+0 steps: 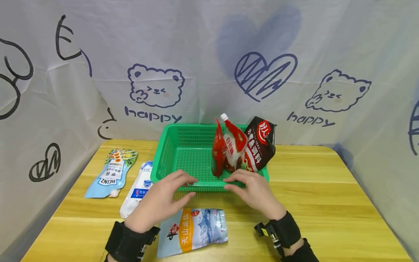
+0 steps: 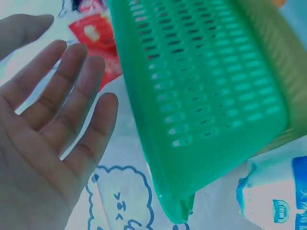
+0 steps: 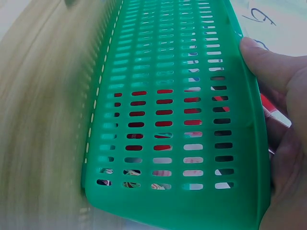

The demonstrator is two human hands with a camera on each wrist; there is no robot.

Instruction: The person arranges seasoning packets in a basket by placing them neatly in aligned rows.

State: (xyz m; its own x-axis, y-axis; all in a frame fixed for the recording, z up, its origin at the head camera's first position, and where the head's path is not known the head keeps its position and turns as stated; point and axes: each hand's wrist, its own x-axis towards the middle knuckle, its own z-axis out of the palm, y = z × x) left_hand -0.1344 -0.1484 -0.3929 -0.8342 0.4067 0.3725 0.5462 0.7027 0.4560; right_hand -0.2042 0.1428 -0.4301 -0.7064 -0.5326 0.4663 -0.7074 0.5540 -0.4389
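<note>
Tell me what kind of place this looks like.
Probably a staged tabletop set, not a real kitchen: a wooden table walled by a cartoon-printed sheet, with a green basket and food pouches.

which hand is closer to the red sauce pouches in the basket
Right. The right hand grips the green basket's near rim just in front of the red pouches. The left hand hovers open at the rim further left, not gripping it.
</note>
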